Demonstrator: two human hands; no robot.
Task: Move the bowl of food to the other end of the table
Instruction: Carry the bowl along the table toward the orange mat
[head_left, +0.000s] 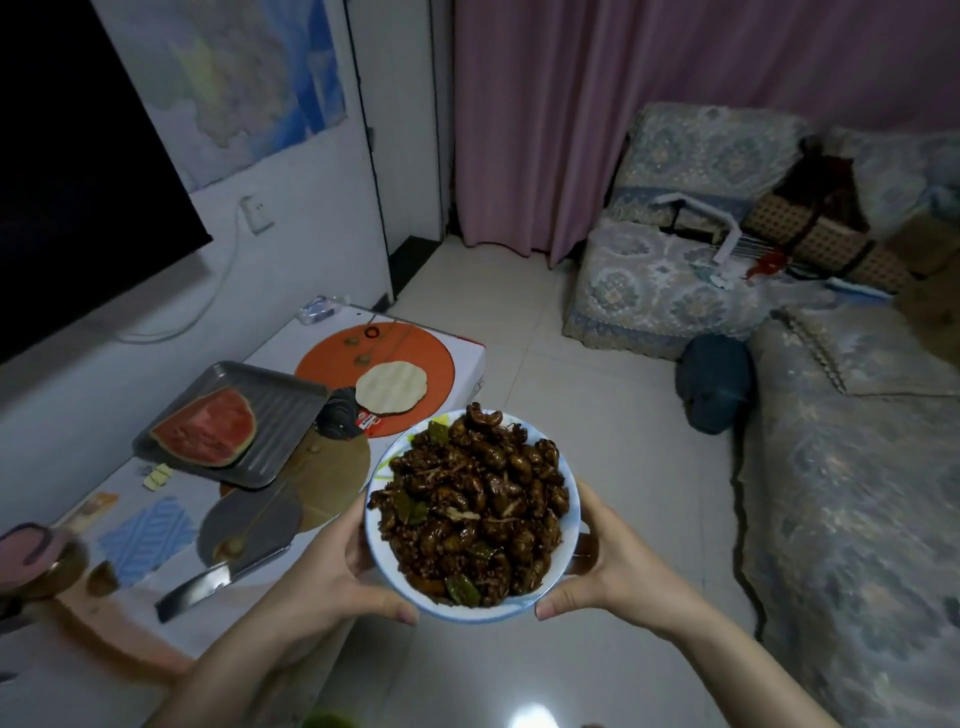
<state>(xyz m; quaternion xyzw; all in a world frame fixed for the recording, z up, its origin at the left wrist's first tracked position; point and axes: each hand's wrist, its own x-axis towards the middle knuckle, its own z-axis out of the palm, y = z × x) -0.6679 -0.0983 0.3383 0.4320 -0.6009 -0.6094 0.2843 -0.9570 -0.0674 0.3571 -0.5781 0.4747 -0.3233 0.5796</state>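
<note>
A white bowl with a blue rim (385, 564), heaped with dark brown fried food (475, 512), hangs in the air over the floor just off the table's right edge. My left hand (337, 569) grips its left side, thumb on the near rim. My right hand (608, 571) grips the right side the same way. The low white table (467, 358) stretches away along the wall at the left.
On the table: a grey tray (291, 405) with a watermelon slice (208, 428), an orange mat (332, 358) with a flatbread (390, 387), a brown mat (332, 480), a grey mat (249, 522) and a knife (195, 587). A patterned sofa (852, 467) stands at the right, tiled floor between.
</note>
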